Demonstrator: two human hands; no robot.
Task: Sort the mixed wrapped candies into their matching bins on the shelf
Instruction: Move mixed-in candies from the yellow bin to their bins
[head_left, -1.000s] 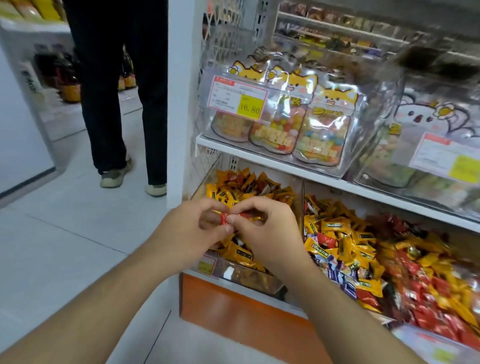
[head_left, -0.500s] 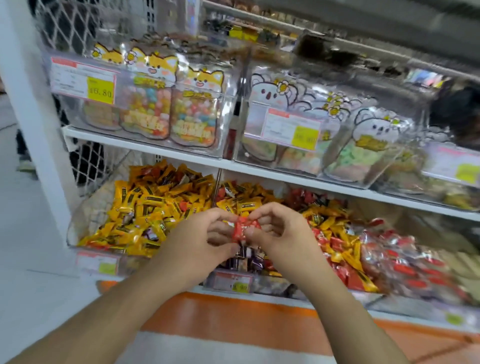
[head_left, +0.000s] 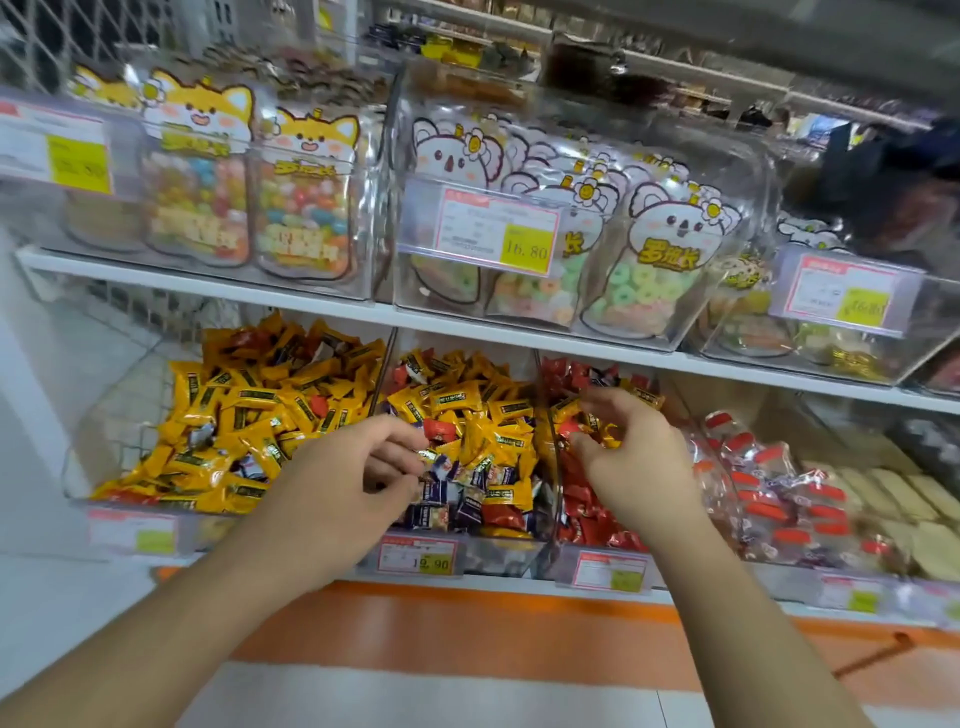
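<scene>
Three clear bins on the lower shelf hold wrapped candies. The left bin (head_left: 83, 467) is mostly yellow, the middle bin (head_left: 498, 553) mixes yellow, red and dark blue, and the right bin (head_left: 558, 467) is mostly red. My left hand (head_left: 353, 473) hovers at the middle bin with its fingers curled. Its fingertips are beside a red candy (head_left: 439, 429), and its thumb is hidden, so a grip on the candy does not show. My right hand (head_left: 631, 457) is over the red bin with fingers spread and relaxed. A red candy (head_left: 569, 429) lies just off its thumb tip.
Further right a bin (head_left: 769, 499) holds red-striped clear packets and pale bars. The upper white shelf (head_left: 322, 304) carries clear boxes of cartoon candy pouches with price tags, overhanging the lower bins. An orange base band (head_left: 467, 623) runs below.
The hands, which together pinched a small red candy, have come apart: the right moved over the red bin and spread its fingers, the left stays at the middle bin. The view shifted right.
</scene>
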